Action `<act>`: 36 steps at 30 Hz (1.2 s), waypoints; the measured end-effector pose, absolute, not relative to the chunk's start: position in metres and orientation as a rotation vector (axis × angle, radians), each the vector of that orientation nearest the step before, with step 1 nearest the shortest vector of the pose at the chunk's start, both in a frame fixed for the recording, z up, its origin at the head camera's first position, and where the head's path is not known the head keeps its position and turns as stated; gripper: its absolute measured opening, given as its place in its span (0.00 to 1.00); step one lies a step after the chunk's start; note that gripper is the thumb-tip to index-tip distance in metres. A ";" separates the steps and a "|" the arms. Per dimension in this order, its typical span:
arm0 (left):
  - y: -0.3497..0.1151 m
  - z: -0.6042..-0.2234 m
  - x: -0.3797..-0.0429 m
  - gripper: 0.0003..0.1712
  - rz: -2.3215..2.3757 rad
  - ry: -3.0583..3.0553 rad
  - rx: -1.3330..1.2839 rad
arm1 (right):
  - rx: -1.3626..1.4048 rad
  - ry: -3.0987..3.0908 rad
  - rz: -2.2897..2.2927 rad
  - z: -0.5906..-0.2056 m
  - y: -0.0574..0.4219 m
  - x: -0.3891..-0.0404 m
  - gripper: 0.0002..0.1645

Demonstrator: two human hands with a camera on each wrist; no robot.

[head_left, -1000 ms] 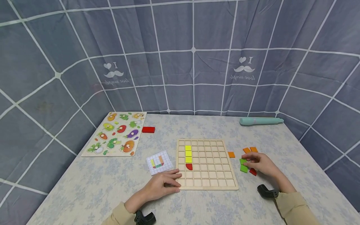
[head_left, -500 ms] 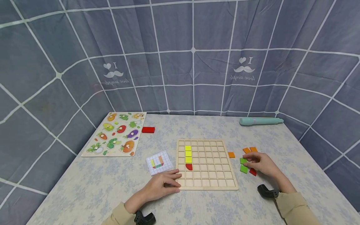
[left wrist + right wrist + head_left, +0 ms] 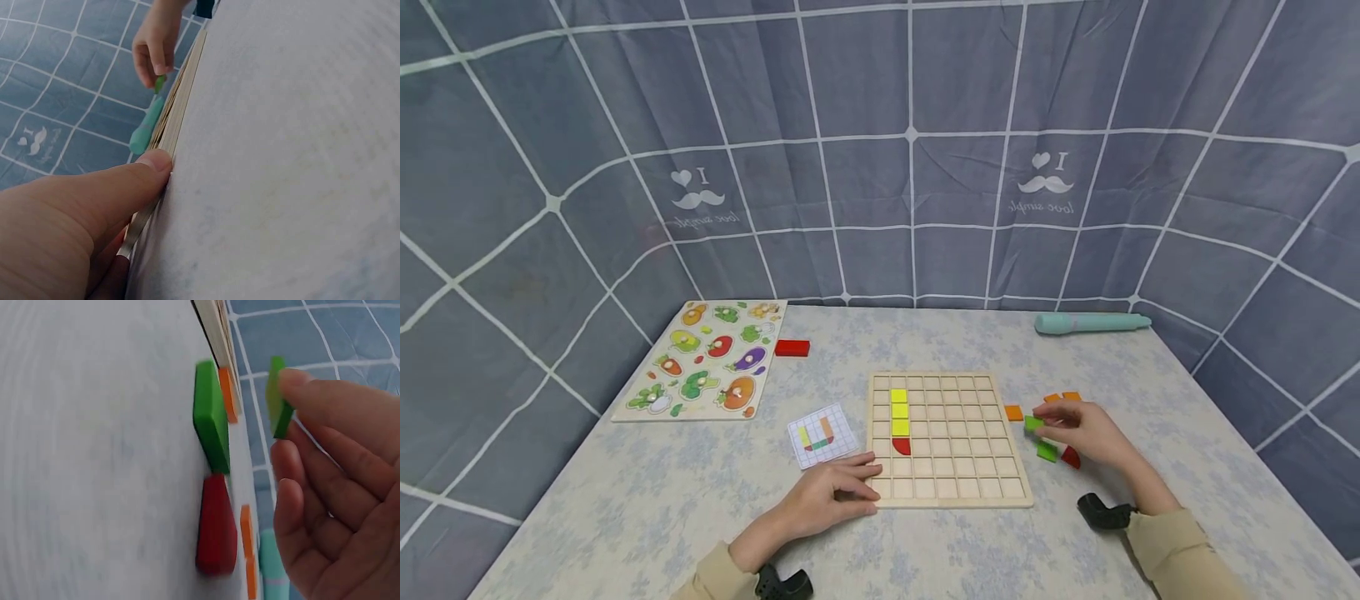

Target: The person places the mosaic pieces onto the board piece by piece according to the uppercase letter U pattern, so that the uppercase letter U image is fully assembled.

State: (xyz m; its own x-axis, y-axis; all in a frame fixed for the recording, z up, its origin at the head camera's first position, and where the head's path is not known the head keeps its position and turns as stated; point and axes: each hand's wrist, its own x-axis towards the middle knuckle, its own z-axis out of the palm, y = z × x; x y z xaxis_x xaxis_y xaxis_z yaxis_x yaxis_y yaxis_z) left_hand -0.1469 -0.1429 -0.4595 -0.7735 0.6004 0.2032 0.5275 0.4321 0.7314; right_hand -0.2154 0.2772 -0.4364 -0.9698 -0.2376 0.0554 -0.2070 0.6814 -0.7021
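My right hand [image 3: 1086,433] pinches a green square tile [image 3: 274,397] between thumb and fingers, lifted off the table to the right of the wooden grid board [image 3: 955,493]. Below it lie another green tile [image 3: 1047,452] and a red quarter-round tile [image 3: 1071,457]. My left hand [image 3: 831,493] rests at the board's lower left edge, fingers extended, thumb [image 3: 147,169] touching the rim. On the board, yellow tiles [image 3: 899,411] stand in a column with a red quarter-round tile [image 3: 902,447] beneath. A pattern card [image 3: 842,427] lies left of the board.
Orange tiles [image 3: 1013,413] lie right of the board. A vegetable puzzle board [image 3: 707,410] sits at back left, beside a red block [image 3: 792,348]. A teal marker [image 3: 1090,323] lies near the back edge, before a blue checked cloth [image 3: 865,183].
My right hand has raised the green tile and shifted it slightly left, away from the other green tile. My left hand stays at the board's edge.
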 end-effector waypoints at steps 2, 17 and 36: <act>-0.143 -0.459 -0.146 0.11 1.269 2.587 1.022 | -0.421 2.823 -1.200 -0.434 0.272 -0.215 0.23; -0.144 -0.462 -0.147 0.10 1.305 2.580 1.097 | -0.660 2.634 -1.340 -0.426 0.208 -0.224 0.21; -0.143 -0.460 -0.147 0.10 1.311 2.579 1.083 | -0.878 2.526 -1.209 -0.430 0.139 -0.232 0.16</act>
